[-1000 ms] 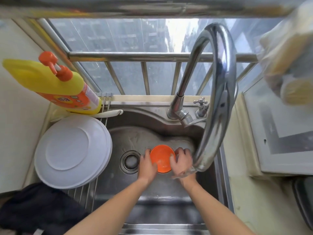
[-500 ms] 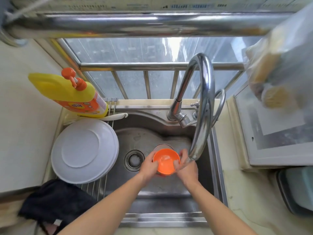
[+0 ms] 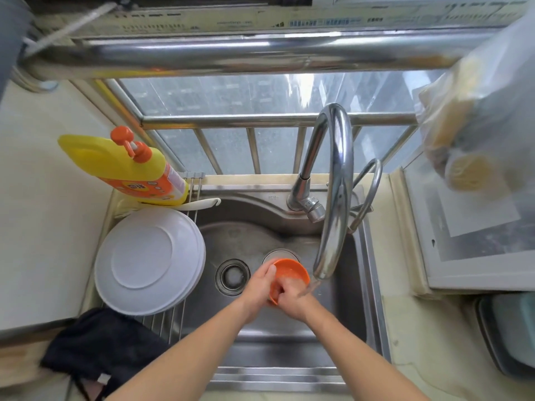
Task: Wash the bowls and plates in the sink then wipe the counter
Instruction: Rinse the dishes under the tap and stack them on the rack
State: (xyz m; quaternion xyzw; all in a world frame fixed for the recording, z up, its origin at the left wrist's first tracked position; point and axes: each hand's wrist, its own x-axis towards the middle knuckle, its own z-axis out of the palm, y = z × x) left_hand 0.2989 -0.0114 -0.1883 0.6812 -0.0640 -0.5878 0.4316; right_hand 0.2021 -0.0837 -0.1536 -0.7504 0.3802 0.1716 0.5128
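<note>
left hand [image 3: 262, 286]: grips the bowl [image 3: 290, 274] by its left rim, thumb over the edge, fingers curled behind.
right hand [image 3: 292, 299]: fingers reach down inside the bowl, rubbing the wall; whether they curl round the near rim i cannot tell.
bowl: orange, small, smooth and wet-looking, tilted toward the person; held above the sink [image 3: 347, 328] floor, between both hands, just left of the tap [image 3: 333, 198] mouth.
second bowl [image 3: 278, 254]: pale rim just beyond the hands, resting on the sink floor, mostly hidden by the orange one.
plates [image 3: 147, 261]: white stack on the rack, well left of the left hand, upside down; look done.
stage: judged mid-wash on the bowl; the table wipe not started.
risk 1: wet plastic and a one-sided grip; the bowl could slip and drop onto the bowl below.
risk 2: water off the tilted wall could spray over the sink edge onto the table [image 3: 405, 342] right of the right hand.
risk 3: lifting the bowl carelessly could knock the tap spout just right of it.
cloth [image 3: 101, 348]: dark, near-left of the arms, likely for the wipe.
</note>
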